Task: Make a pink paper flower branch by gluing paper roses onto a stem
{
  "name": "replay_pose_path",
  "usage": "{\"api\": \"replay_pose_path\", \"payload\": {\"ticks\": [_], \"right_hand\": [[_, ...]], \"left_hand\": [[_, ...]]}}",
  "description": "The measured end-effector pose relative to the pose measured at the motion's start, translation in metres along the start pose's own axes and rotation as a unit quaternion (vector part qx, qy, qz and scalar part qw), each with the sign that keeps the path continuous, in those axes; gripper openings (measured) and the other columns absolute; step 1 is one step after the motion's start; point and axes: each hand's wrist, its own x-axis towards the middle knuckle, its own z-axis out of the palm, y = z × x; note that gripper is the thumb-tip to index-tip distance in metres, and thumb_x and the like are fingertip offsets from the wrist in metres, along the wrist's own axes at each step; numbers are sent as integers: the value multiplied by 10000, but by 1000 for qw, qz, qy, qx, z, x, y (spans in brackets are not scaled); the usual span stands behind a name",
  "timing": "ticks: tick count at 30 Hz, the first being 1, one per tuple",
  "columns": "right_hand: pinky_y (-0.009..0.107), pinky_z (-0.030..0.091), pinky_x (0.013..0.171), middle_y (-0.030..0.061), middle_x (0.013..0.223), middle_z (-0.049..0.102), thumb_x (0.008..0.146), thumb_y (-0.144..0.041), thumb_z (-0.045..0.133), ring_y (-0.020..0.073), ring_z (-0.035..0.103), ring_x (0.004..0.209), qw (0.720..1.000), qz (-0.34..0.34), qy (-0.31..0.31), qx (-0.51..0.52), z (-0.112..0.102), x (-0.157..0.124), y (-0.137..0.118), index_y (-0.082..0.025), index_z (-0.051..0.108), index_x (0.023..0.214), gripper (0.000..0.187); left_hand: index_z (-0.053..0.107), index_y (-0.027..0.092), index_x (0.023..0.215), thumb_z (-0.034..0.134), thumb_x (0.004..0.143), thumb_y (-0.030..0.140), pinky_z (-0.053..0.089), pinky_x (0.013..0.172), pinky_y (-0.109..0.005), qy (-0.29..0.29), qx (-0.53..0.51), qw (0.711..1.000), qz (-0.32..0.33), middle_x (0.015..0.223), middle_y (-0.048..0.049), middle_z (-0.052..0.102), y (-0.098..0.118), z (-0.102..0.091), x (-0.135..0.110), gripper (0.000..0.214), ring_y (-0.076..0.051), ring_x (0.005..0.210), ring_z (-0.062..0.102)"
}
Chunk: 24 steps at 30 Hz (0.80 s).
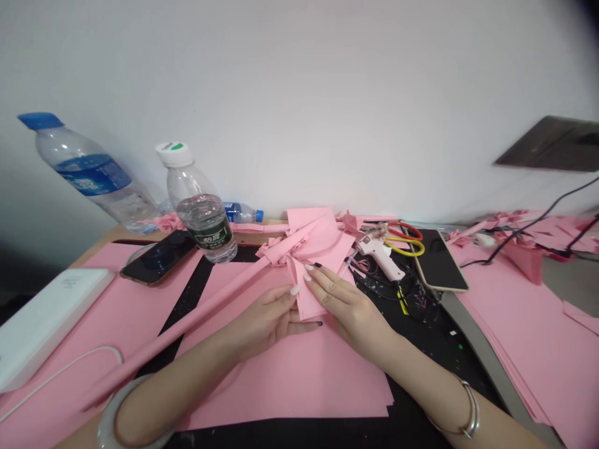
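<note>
The left hand (264, 321) and right hand (349, 308) lie open, pressing the folded pink paper bow (303, 304) at 12 o'clock (no firm pinch): slackened pressure could let its folds spring apart, snagging the glue gun (380, 259) at 2 o'clock.

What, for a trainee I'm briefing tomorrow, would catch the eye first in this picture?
Pink dominates: at the centre, the left hand and right hand rest on a folded pink paper bow, with a long pink paper roll running from it toward the lower left. To its right lie a white hot glue gun and red-and-yellow-handled scissors. At upper left is a white-capped water bottle.
</note>
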Motion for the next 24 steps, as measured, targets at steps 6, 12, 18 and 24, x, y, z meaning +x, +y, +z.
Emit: {"api": "replay_pose_path", "payload": {"ticks": [6,12,18,24], "right_hand": [[449,431,1150,175,1427,578,990,-52,401,272,440,1412,999,-26,1,-25,2,1,-1,-35,567,1362,408],[466,409,1167,165,1421,588,969,-23,406,273,406,1436,999,-33,4,-18,5,-1,-4,-39,592,1329,406],[488,450,1120,198,1392,601,845,-37,461,291,492,1373,996,-11,46,76,-13,1,7,-43,570,1338,505],[395,539,781,105,929,678,887,-66,549,237,632,882,997,71,-7,-11,-37,0,46,-155,705,1012,220]], "left_hand": [[726,172,1103,598,973,306,423,1097,-518,-27,-4,1000,14,1043,-58,744,0,3,-1,226,-231,1064,677],[720,169,1088,575,981,286,454,1076,-485,-27,15,999,18,1070,-68,734,0,3,-2,215,-229,1082,666],[736,195,1061,654,909,302,490,1043,-512,46,42,997,55,1137,-92,731,-3,-5,3,203,-288,1117,668],[747,186,945,668,880,250,498,1057,-520,120,20,989,89,1125,-76,736,-1,-11,9,121,-276,1121,668]]}}
